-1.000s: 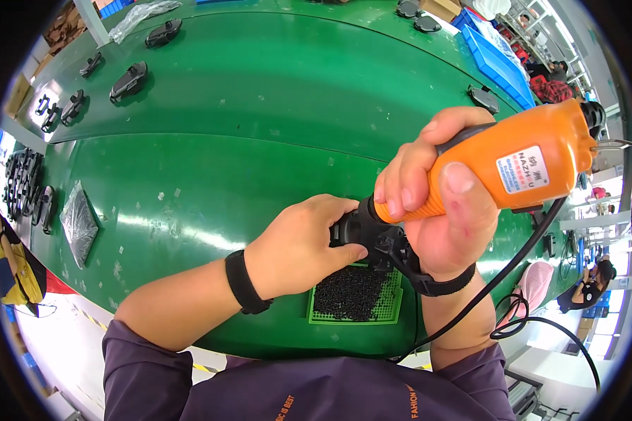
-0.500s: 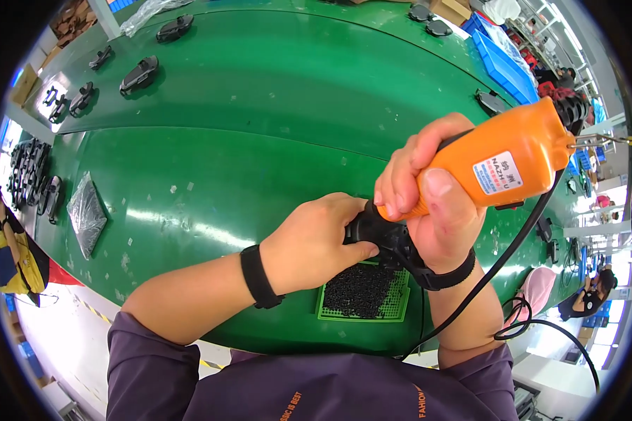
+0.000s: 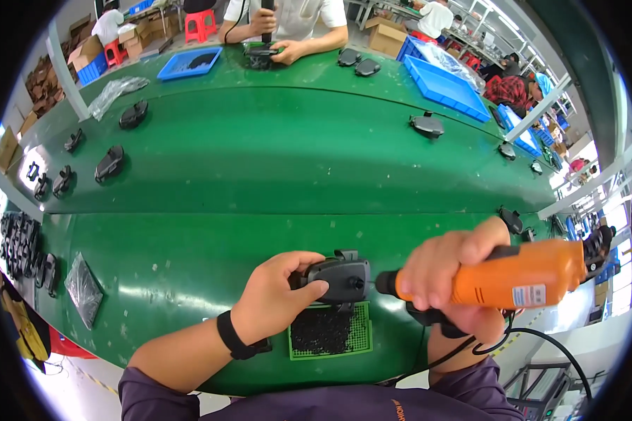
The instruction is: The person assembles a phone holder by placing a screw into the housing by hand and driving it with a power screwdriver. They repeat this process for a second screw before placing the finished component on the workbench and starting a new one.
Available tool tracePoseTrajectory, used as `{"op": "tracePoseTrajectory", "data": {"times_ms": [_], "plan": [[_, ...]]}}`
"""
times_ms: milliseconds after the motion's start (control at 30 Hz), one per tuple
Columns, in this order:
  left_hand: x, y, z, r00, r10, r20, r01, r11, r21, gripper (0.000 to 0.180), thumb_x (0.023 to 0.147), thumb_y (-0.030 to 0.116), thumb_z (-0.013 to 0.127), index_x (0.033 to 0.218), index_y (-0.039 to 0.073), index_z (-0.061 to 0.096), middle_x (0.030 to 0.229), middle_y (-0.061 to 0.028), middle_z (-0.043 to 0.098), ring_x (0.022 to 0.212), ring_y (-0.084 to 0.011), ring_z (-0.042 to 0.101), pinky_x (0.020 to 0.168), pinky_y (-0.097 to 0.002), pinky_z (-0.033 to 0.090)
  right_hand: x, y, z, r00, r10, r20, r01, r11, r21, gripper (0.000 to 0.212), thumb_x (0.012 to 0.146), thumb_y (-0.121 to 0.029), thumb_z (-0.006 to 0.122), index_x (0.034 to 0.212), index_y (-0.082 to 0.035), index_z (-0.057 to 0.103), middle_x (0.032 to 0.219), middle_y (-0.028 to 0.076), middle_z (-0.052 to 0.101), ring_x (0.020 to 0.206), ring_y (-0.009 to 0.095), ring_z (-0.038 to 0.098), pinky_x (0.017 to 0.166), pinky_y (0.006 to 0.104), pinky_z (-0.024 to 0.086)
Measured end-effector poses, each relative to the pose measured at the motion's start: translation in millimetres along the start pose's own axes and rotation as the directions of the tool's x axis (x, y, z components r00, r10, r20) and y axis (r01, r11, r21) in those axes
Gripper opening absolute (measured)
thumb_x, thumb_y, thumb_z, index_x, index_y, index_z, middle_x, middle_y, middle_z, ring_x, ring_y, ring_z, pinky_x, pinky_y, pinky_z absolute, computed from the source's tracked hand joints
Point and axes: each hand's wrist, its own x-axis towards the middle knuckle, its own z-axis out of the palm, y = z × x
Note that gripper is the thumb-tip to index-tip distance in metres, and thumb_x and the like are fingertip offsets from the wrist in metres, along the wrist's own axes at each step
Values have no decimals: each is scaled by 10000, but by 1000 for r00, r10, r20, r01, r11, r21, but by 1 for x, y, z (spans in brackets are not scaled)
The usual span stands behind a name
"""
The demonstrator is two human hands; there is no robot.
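Note:
My left hand (image 3: 277, 289) grips a black plastic housing (image 3: 338, 282) with small arms, thumb on its upper face. A round knob sits at that face's right end. My right hand (image 3: 448, 270) is closed around an orange electric screwdriver (image 3: 523, 274) with a black nose. The tool lies almost level, its tip pointing left, just right of the housing; whether they touch I cannot tell. Below the housing stands a green mesh tray (image 3: 361, 333) holding a heap of tiny black parts (image 3: 321, 330), seemingly screws.
Black cables (image 3: 551, 337) hang beside my right forearm. A plastic-wrapped packet (image 3: 84, 289) and stacked black housings (image 3: 22, 245) lie at the left. More units dot the green table (image 3: 225, 168). Across it, a person's hands (image 3: 288, 52) work near a blue tray (image 3: 189, 63); a bigger blue tray (image 3: 446, 88) lies far right.
The view has tilted up, bringing the far side into sight. My right hand has swung the screwdriver from slanting over the housing to nearly level, off to the right. My left hand still holds the housing.

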Motion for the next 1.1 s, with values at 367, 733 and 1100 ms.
{"op": "tracePoseTrajectory", "data": {"times_ms": [367,733,1100], "plan": [[91,-5,-95,971,-94,-222,-5,913,-407,342,951,154,692,1255,10,628,990,-5,685,764,-77,568,672,-235,476,34,29,-190,760,205,-617,-596,600,-534,613,864,-173,740,1420,-47,514,1366,218,585,1312,358,541,1109,479,419],[177,-85,-196,827,-301,-475,110,915,-387,289,973,177,669,1233,53,646,874,39,612,685,-78,506,561,-223,423,72,77,-373,823,-36,-567,-489,-555,-673,813,726,-155,776,1481,-238,484,1611,258,270,1375,461,427,1104,499,437],[168,-69,-195,628,191,-754,220,886,407,506,890,252,727,1304,-9,598,1228,-165,636,1079,-286,623,956,-396,501,70,93,-446,890,-17,-455,-394,-530,-751,522,803,-218,719,1314,-149,634,1387,266,560,1215,364,607,1027,420,501]]}}
